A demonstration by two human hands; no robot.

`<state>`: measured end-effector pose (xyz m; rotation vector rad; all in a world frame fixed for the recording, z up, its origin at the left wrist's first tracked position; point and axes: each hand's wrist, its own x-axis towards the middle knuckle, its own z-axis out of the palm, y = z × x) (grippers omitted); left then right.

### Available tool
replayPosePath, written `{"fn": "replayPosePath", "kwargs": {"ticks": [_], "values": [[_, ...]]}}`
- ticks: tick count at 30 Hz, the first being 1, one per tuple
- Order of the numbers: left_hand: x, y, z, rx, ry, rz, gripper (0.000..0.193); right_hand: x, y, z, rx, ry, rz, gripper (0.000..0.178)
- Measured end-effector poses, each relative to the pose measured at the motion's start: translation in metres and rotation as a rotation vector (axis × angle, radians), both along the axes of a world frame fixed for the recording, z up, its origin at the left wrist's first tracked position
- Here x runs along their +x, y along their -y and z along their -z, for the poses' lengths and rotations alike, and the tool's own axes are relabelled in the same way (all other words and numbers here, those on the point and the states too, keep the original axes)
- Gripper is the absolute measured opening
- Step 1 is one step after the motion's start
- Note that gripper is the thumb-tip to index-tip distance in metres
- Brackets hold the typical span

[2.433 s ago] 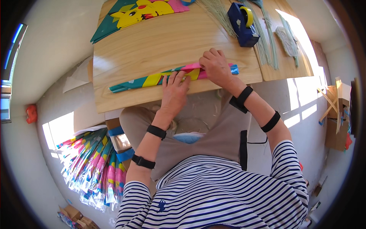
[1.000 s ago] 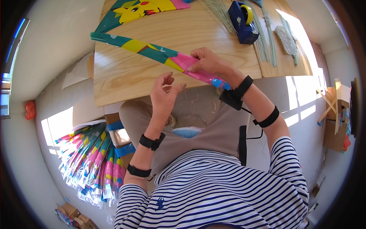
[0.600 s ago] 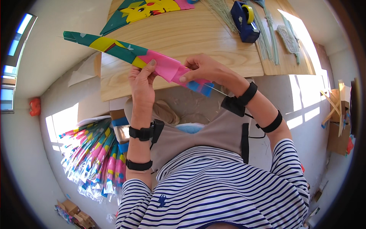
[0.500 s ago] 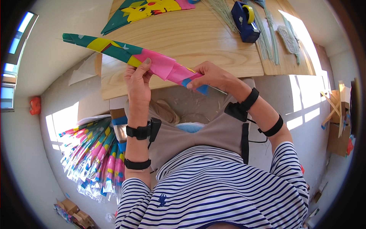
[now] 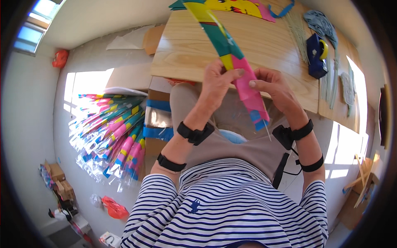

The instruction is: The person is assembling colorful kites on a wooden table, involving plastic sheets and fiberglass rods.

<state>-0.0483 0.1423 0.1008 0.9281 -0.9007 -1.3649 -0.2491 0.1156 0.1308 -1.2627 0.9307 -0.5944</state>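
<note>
A long, narrowly folded kite of thin green, yellow and pink sheet slants over the table's near edge, its far end up and to the left. My left hand pinches its left edge, thumb on top of the pink part. Against the opposite edge, my right hand grips with thumb and bent fingers. A thin rod sticks out of the near, blue-marked end. Another flat kite with a yellow cartoon figure lies at the table's far side, partly cut off by the view.
On the wooden table, a blue tape dispenser stands at right among thin pale sticks, near a grey cloth. Many folded kites in clear sleeves are heaped at left, beside a cardboard box.
The kite has turned from nearly crosswise to steeply slanted, its far end now pointing away from me. My right hand has moved up along it, closer to my left. The view has shifted left.
</note>
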Motion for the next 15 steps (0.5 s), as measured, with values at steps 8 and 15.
{"fn": "replayPosePath", "kwargs": {"ticks": [8, 15], "values": [[0.033, -0.031, 0.016, 0.014, -0.005, 0.046, 0.033, 0.048, -0.01, 0.025, 0.015, 0.007, 0.041, 0.023], [0.179, -0.099, 0.11, 0.161, 0.703, -0.462, 0.019, 0.036, -0.003, 0.029, 0.053, -0.106, 0.085, 0.021]]}}
